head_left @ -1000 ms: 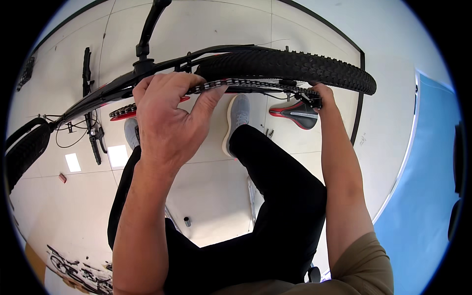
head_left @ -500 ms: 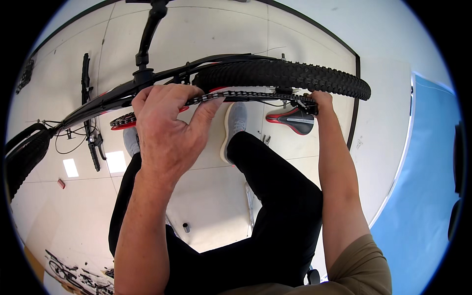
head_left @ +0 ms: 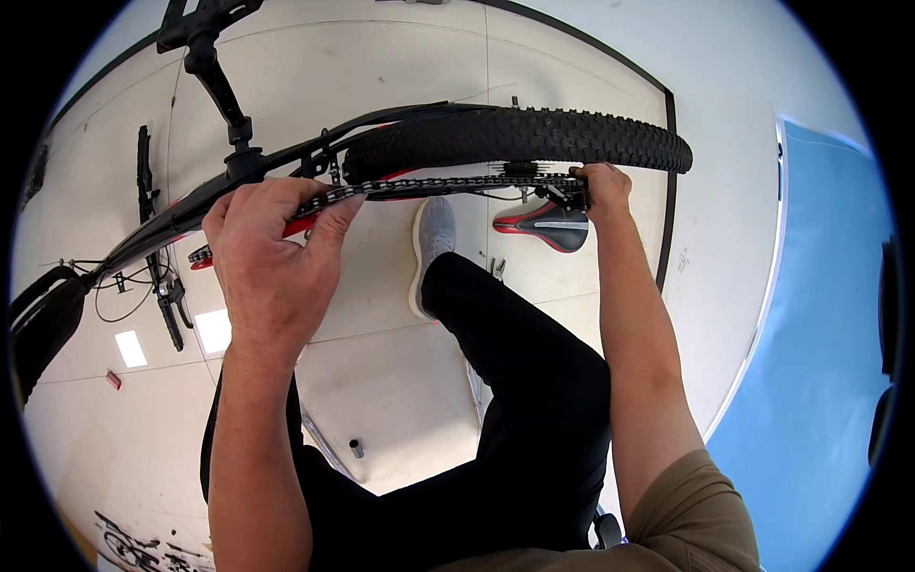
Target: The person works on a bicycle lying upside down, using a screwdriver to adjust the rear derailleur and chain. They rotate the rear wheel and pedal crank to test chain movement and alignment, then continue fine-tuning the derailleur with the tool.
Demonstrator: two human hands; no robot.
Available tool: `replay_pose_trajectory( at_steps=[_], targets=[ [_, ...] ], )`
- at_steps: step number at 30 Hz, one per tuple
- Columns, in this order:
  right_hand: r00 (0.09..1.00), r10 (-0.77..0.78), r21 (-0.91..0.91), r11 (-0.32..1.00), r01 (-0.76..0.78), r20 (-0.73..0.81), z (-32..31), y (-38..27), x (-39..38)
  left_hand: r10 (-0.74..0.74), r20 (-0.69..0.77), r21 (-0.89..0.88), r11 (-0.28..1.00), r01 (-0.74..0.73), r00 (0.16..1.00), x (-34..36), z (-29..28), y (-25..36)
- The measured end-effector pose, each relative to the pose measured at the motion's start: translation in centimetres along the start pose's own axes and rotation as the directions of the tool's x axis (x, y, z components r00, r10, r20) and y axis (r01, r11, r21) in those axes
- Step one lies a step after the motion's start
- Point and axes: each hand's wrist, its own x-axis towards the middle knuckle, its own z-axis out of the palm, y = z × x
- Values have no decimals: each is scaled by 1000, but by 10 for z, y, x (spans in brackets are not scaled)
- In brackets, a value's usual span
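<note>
The left hand (head_left: 274, 272) has slid a bit to the left along the bike (head_left: 191, 198) in the last half second, toward the pedal arm (head_left: 221, 100), and the whole view has moved left too. I watch from far off, and I see the thumb and fingers of that hand pinching the chain (head_left: 429, 184) between them. A bit of red ring (head_left: 300, 226) shows just beside the thumb. The right hand (head_left: 607, 191) is at the back, by the black chain guide (head_left: 572, 194), near the gears (head_left: 521, 169). Its fingers are bent there but partly hidden, so I can't tell if they pinch the guide or only touch it. The chain runs between the two hands, beside the fat back wheel (head_left: 534, 138), and looks almost straight. The bike looks upside down, with its seat (head_left: 555, 226) down low near the floor (head_left: 391, 381). To do this well, I would keep the left pinch soft but sure, so the links don't slip out. I would keep the chain flat and not let it twist. I think the right hand should hold the guide steady, so the chain doesn't go floppy. I would also keep the fingertips away from the gears, since a small turn could nip them. Slow, small pulls seem best to me.
</note>
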Motion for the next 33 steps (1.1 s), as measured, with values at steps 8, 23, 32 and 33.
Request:
replay_pose_trajectory(
  at_steps=[8,23,32,33],
  targets=[
    [999,6,56,998,-5,-32,-1,-3,-4,-113,36,-14,993,113,993,-3,-6,-1],
    [998,8,-73,997,-12,-55,1,-29,-30,-250,48,-132,958,254,967,0,-10,-6],
    [953,-105,64,990,128,-284,25,-21,-49,-132,71,48,990,129,989,-1,-20,-14],
    [959,-90,104,987,122,-267,24,-19,-46,-163,89,37,986,160,983,-1,-20,-14]
  ],
)
